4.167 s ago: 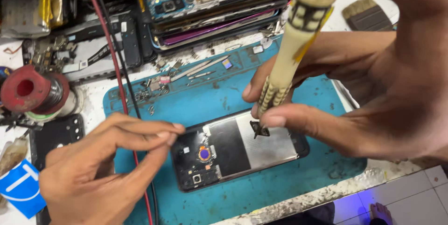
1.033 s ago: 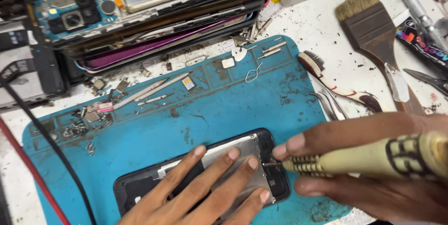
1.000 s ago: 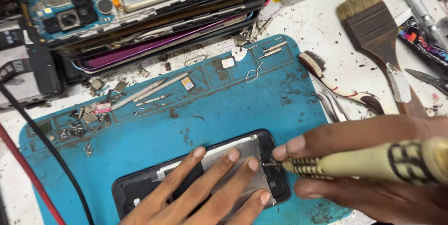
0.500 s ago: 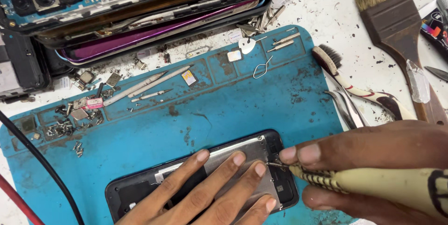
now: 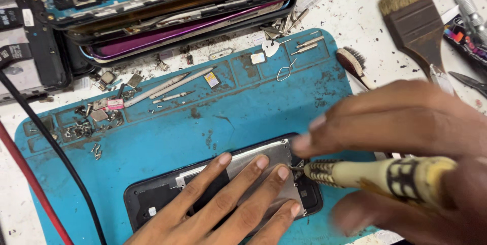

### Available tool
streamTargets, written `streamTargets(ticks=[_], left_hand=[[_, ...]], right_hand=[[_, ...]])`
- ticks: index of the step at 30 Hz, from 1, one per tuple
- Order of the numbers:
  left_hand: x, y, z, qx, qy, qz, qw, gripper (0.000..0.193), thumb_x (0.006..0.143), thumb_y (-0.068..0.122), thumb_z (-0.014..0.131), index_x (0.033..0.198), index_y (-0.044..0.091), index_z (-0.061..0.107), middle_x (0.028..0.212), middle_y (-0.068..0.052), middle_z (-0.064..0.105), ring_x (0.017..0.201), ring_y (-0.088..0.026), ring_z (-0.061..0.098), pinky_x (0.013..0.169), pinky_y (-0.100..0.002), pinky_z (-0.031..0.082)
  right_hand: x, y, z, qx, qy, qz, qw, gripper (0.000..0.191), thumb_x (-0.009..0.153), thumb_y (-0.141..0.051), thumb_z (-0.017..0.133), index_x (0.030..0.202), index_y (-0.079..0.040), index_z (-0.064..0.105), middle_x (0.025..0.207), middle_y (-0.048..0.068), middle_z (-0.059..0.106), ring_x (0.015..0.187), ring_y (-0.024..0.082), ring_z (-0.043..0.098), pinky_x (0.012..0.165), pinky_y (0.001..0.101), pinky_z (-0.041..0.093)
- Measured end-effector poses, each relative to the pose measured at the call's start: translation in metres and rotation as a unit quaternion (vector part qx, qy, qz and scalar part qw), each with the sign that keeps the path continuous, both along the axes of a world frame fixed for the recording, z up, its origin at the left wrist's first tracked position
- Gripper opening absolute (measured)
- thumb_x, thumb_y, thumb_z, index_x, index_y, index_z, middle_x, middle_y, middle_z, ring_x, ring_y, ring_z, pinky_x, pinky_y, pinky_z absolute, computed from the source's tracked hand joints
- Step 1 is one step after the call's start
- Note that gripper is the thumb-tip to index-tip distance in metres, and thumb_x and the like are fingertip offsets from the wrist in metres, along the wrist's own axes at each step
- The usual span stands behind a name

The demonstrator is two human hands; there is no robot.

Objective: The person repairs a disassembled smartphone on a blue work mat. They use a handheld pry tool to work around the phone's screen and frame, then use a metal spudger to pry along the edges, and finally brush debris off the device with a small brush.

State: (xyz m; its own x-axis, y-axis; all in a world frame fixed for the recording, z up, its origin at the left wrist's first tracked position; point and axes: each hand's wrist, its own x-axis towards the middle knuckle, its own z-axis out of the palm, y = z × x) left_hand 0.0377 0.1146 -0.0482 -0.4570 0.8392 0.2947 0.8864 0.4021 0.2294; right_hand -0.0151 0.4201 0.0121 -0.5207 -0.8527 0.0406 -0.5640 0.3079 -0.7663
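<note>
1. Left hand [image 5: 223, 199] – fingers spread flat, palm down, pressing on the opened phone [image 5: 223, 189]; it grips nothing. Fingertips rest on the phone's silver metal shield plate [image 5: 264, 161].
2. Right hand [image 5: 406, 143] – closed around a cream-coloured precision screwdriver [image 5: 375, 174] with dark bands on its handle; thumb and forefinger pinch the shaft close to the tip. The hand is blurred.
3. The screwdriver lies nearly level, its tip touching the phone at the right edge of the shield plate, just beside the left middle fingertip.
4. The phone lies back-off, lengthwise, near the front edge of a blue work mat [image 5: 203, 123], camera end to the left, partly hidden under the left hand.
5. The mat is stained with brown grime. Its upper trays hold loose screws and small metal parts [image 5: 86, 128], thin metal prying tools [image 5: 162, 87], a SIM ejector pin [image 5: 286, 70] and a small chip card [image 5: 211, 79].
6. Behind the mat – a stack of dismantled phones [image 5: 167, 16], boards and frames showing.
7. To the right on the white bench: a wide brown paintbrush [image 5: 413, 21] and a small brush [image 5: 352, 64] at the mat's edge.
8. A black cable [image 5: 50, 143] and a red cable [image 5: 30, 184] cross the left side of the mat.
</note>
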Motion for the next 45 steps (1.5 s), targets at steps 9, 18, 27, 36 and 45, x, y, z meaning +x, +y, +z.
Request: streamTargets(ticks=[9, 18, 27, 36, 45], left_hand=[[0.0, 0.0, -0.002, 0.015, -0.065, -0.024, 0.997, 0.042, 0.106, 0.031, 0.045, 0.145, 0.015, 0.051, 0.146, -0.014, 0.056, 0.139, -0.033, 0.053, 0.116, -0.06, 0.038], [-0.005, -0.002, 0.01, 0.019, -0.06, -0.044, 0.997, 0.046, 0.101, 0.026, 0.047, 0.145, 0.014, 0.054, 0.136, -0.012, 0.057, 0.141, -0.032, 0.051, 0.12, -0.057, 0.036], [-0.003, -0.008, 0.01, 0.041, -0.043, -0.073, 0.996, 0.055, 0.091, 0.026, 0.054, 0.142, 0.004, 0.06, 0.136, -0.014, 0.059, 0.142, -0.037, 0.052, 0.121, -0.06, 0.035], [-0.002, -0.007, 0.012, 0.059, -0.047, -0.073, 0.995, 0.049, 0.094, 0.025, 0.055, 0.135, -0.002, 0.062, 0.131, -0.017, 0.06, 0.136, -0.037, 0.056, 0.12, -0.062, 0.037], [-0.007, -0.013, 0.028, 0.079, -0.077, -0.074, 0.991, 0.044, 0.096, 0.022, 0.055, 0.13, -0.004, 0.062, 0.129, -0.019, 0.059, 0.137, -0.037, 0.056, 0.121, -0.059, 0.04]], right_hand=[[0.019, 0.004, -0.001, -0.023, 0.065, -0.104, 0.992, 0.039, 0.081, -0.025, 0.083, 0.116, -0.011, 0.071, 0.11, 0.005, 0.073, 0.085, 0.015, 0.075, 0.077, 0.0292, 0.062], [0.019, -0.011, 0.006, -0.02, 0.107, -0.153, 0.982, 0.041, 0.079, -0.027, 0.083, 0.113, -0.011, 0.069, 0.107, 0.005, 0.071, 0.086, 0.016, 0.072, 0.08, 0.0307, 0.06], [0.028, -0.007, -0.001, -0.002, 0.145, -0.216, 0.966, 0.042, 0.077, -0.029, 0.083, 0.111, -0.01, 0.067, 0.103, 0.005, 0.07, 0.087, 0.016, 0.07, 0.082, 0.0322, 0.059], [0.029, -0.008, -0.007, 0.016, 0.176, -0.261, 0.949, 0.043, 0.074, -0.03, 0.084, 0.108, -0.01, 0.066, 0.1, 0.006, 0.068, 0.088, 0.017, 0.068, 0.085, 0.0337, 0.058], [0.031, -0.005, -0.012, 0.036, 0.182, -0.291, 0.939, 0.045, 0.072, -0.032, 0.084, 0.106, -0.009, 0.064, 0.097, 0.006, 0.066, 0.088, 0.018, 0.066, 0.087, 0.0353, 0.057]])
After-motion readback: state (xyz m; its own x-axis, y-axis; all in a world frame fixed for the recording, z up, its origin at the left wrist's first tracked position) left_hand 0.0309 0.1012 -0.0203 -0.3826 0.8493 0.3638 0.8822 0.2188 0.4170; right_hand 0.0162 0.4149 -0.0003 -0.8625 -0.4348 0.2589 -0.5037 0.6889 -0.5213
